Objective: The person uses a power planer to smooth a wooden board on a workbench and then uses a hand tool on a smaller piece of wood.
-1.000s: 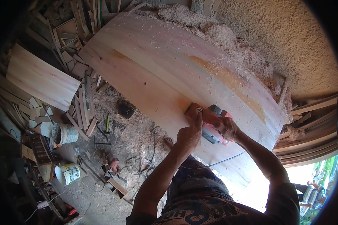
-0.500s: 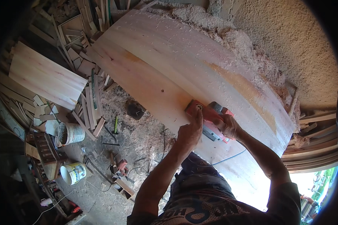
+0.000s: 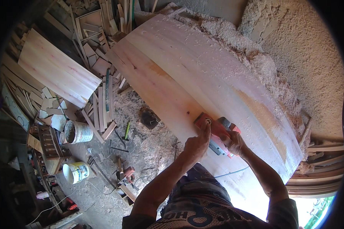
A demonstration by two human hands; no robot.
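Observation:
A red electric hand planer (image 3: 219, 129) lies flat on a wide pale wooden panel (image 3: 168, 65) made of joined boards. My right hand (image 3: 235, 142) is wrapped round its rear handle. At the front end, my left hand (image 3: 198, 145) grips the planer near its round knob, one finger stretched along it. A small dark knot (image 3: 187, 112) shows in the wood just ahead of the planer's front. A blue cord (image 3: 233, 172) trails over the panel beside my right forearm. Thin shavings are scattered over the panel's far part.
Shavings (image 3: 269, 72) pile along the panel's far edge. A second panel (image 3: 59, 68) and many wood offcuts (image 3: 99, 63) lie at left. Two buckets (image 3: 77, 172), a red power tool (image 3: 129, 174) and a green-handled tool (image 3: 127, 130) sit on the floor. Curved boards (image 3: 317, 177) are stacked at right.
The planer has slid forward and left along the panel, closer to the knot, with both hands still on it. The whole view has shifted, so the surroundings appear further right and lower.

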